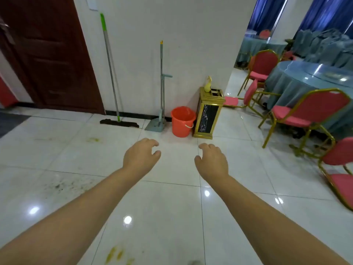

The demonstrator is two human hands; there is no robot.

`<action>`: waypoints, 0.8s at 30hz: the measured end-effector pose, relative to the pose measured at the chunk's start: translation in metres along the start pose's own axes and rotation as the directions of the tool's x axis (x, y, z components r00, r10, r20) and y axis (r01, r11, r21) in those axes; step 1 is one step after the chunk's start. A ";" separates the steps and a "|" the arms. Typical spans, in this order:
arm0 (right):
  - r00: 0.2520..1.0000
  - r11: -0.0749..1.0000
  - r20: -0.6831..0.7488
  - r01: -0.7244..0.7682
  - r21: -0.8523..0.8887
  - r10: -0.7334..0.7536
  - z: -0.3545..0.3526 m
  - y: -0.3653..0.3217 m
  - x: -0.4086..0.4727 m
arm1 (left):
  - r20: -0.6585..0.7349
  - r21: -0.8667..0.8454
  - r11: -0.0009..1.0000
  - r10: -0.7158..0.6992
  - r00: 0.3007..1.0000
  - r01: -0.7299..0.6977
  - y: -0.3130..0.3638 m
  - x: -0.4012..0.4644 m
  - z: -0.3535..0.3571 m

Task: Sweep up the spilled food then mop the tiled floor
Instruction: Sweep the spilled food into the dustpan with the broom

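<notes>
Broom (pixel 162 83) beyond left hand (pixel 140 154)

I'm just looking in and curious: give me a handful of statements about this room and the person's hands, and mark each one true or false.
1. Both hands hold nothing. True: the left hand and right hand reach forward with loosely curled fingers.
2. The mop lies flat in the middle of the floor. False: it leans against the white wall, its head on the tiles.
3. The orange bucket stands between the dustpan set and the gold bin. True.
4. The floor is spotless. False: yellowish smears and a dark speckled patch mark the tiles.
5. The chairs have blue seats. False: the seats are red, with gold frames.
</notes>
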State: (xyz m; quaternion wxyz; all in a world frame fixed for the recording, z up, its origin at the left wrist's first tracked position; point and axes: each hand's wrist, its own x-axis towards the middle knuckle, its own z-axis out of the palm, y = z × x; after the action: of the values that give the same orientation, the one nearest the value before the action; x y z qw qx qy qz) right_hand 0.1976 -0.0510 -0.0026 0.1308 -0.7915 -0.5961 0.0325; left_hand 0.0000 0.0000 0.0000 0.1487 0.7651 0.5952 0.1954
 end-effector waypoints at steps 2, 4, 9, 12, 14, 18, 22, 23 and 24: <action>1.000 0.999 0.028 0.003 0.038 -0.005 0.004 0.019 0.022 | 0.003 -0.024 0.998 -0.058 0.998 0.059 0.011 0.019 0.016; 0.998 0.999 0.063 0.012 0.040 -0.015 0.008 0.041 0.050 | 0.006 -0.041 0.995 -0.096 0.995 0.096 0.025 0.042 0.033; 0.994 0.999 0.106 -0.007 0.031 0.004 0.008 0.101 0.127 | -0.003 -0.105 0.978 -0.183 0.983 0.182 0.063 0.104 0.071; 0.987 0.999 0.162 0.007 0.039 -0.013 0.012 0.127 0.171 | 0.014 -0.132 0.963 -0.235 0.972 0.235 0.074 0.135 0.095; 0.976 0.998 0.214 0.027 0.055 -0.038 0.016 0.134 0.199 | 0.035 -0.141 0.949 -0.278 0.960 0.280 0.073 0.152 0.105; 0.951 0.990 0.295 0.055 0.128 -0.091 0.032 0.130 0.250 | 0.063 -0.130 0.919 -0.366 0.928 0.371 0.058 0.186 0.116; 0.940 0.980 0.316 0.075 0.183 -0.131 0.054 0.116 0.304 | 0.064 -0.136 0.904 -0.401 0.914 0.406 0.031 0.235 0.126; 0.938 0.979 0.319 0.075 0.190 -0.134 0.060 0.111 0.319 | 0.064 -0.141 0.900 -0.407 0.911 0.413 0.025 0.249 0.128; 0.938 0.977 0.319 0.074 0.198 -0.136 0.066 0.106 0.335 | 0.067 -0.149 0.894 -0.417 0.906 0.423 0.017 0.264 0.131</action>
State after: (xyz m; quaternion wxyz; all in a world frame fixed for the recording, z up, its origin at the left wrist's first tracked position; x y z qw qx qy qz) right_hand 0.3791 0.2519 -0.0570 0.1024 -0.7263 -0.6457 0.2125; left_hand 0.1336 0.2521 -0.0746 0.2582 0.6073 0.7262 0.1928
